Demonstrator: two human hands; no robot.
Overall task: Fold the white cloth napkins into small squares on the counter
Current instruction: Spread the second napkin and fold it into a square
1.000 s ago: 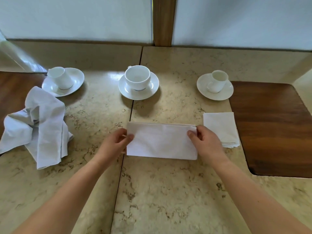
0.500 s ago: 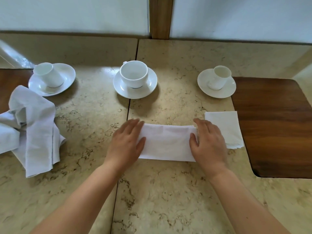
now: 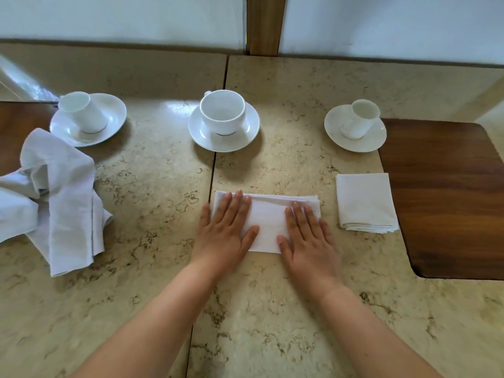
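A white napkin folded into a long rectangle lies flat on the beige marble counter in front of me. My left hand rests palm down on its left end, fingers spread. My right hand presses flat on its right end. To the right lies a stack of napkins folded into small squares. A heap of crumpled unfolded white napkins sits at the far left.
Three white cups on saucers stand in a row behind: left, middle, right. A dark wooden inlay borders the counter on the right, touching the folded stack. A wall with a wooden post closes the back.
Both hands went from pinching the rectangle's ends to lying flat on it, then slid inward over the cloth. The view shifted slightly.
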